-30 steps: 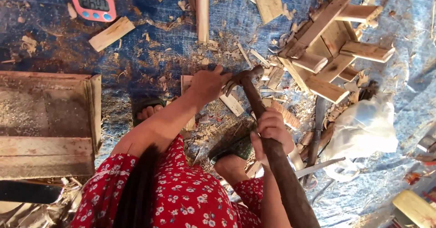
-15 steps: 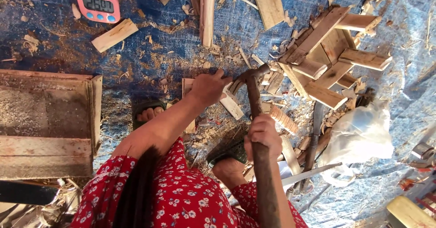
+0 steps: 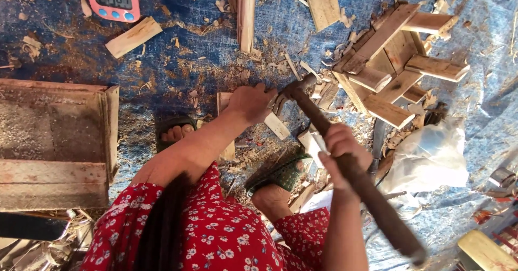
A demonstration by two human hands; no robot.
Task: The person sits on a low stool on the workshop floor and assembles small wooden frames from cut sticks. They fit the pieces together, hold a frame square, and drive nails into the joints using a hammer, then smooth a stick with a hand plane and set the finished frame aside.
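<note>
Right hand (image 3: 345, 151) closes its grip on a dark hammer (image 3: 324, 125) handle, whose butt blurs at the lower edge. Left hand (image 3: 251, 103) presses a pale wood strip (image 3: 276, 124), fingers hiding whatever they pinch, on blue tarpaulin (image 3: 189, 55) amid shavings.

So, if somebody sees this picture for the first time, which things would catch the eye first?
Probably the hammer in the centre, its long dark handle gripped by the right hand, with the left hand on a wood piece beside its head. Next, the pink digital timer at top left on the blue tarp, and the nailed frame of wooden slats at upper right.
</note>
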